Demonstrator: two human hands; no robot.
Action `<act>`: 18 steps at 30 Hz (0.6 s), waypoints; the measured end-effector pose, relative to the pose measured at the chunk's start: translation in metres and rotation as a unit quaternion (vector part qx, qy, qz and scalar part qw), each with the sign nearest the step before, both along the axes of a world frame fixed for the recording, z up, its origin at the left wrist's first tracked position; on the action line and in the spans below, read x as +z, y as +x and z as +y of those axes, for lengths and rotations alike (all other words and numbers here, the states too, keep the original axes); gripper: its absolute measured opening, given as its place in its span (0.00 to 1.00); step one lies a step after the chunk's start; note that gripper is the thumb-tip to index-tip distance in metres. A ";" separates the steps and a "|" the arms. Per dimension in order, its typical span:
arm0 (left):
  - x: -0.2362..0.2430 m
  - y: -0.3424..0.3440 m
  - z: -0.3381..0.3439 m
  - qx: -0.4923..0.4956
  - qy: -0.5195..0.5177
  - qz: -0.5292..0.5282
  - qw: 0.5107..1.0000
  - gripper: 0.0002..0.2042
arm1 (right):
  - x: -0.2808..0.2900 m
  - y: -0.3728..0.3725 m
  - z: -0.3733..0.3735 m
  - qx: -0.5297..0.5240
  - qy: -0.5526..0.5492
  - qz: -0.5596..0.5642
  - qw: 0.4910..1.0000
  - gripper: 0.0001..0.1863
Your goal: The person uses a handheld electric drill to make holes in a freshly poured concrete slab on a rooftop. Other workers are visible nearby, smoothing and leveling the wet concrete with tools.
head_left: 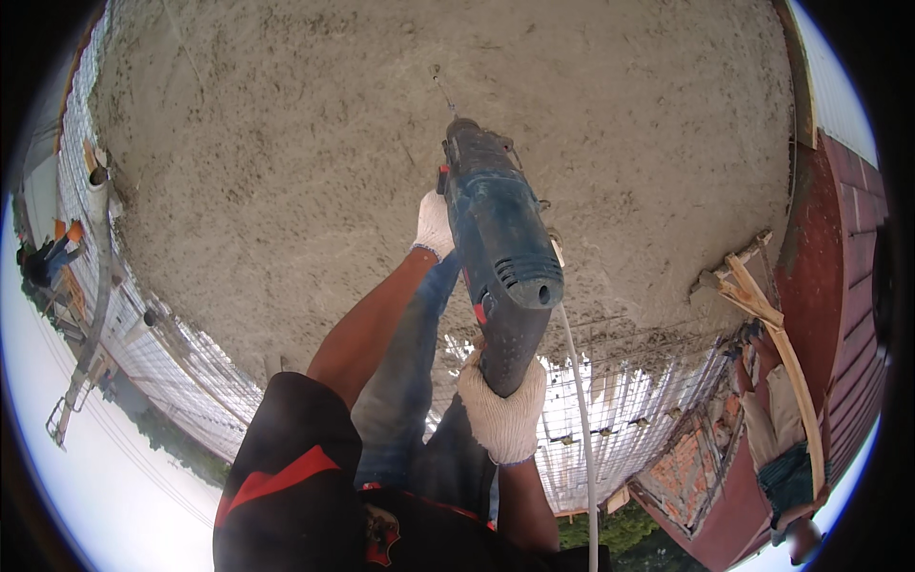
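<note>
A dark blue rotary hammer drill [500, 219] points away from me, its thin bit [444, 95] reaching to the grey concrete surface [286, 143]. Around its rear handle my right hand [505, 405], in a white knit glove, is closed. My left hand [435, 227], gloved the same way, is at the tool's left side near the front. Its fingers are mostly hidden behind the drill body, but it appears to grip there. A white cord [581, 419] hangs along the right of the tool and runs down past my right arm.
Steel mesh [610, 434] borders the concrete at my feet and along the left. At right, another person [786, 429] is beside a long wooden-handled tool [786, 353] and a red wall [815, 238]. A long pipe [98, 257] and another person [46, 259] are at far left.
</note>
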State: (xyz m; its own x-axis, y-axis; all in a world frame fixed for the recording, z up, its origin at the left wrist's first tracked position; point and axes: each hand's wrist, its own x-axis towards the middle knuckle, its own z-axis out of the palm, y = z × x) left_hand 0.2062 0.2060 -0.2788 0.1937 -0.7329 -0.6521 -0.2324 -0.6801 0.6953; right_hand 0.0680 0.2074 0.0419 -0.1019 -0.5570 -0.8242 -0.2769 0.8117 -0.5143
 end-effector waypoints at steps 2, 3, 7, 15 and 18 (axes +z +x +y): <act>-0.001 0.003 -0.002 -0.019 -0.011 -0.006 1.000 0.08 | 0.001 0.002 -0.003 0.029 0.010 0.027 0.999 0.09; -0.001 0.005 -0.002 -0.011 -0.018 0.002 1.000 0.08 | 0.002 0.004 -0.005 0.052 0.027 0.051 0.997 0.09; -0.011 0.008 0.000 0.043 0.002 0.023 0.999 0.07 | 0.010 0.006 -0.013 -0.019 0.017 -0.013 1.000 0.09; -0.048 0.015 0.013 0.180 -0.074 0.202 0.960 0.08 | 0.012 0.006 -0.019 -0.013 0.035 -0.010 0.999 0.10; -0.029 0.016 0.001 0.188 -0.053 0.169 0.966 0.09 | 0.007 0.004 -0.020 0.005 0.035 -0.003 0.999 0.09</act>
State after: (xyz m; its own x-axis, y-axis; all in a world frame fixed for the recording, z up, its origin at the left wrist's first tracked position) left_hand 0.2225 0.2074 -0.3074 0.2486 -0.7181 -0.6500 0.2703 -0.5930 0.7585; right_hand 0.0715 0.1871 0.0489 -0.0917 -0.4997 -0.8613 -0.2831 0.8424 -0.4585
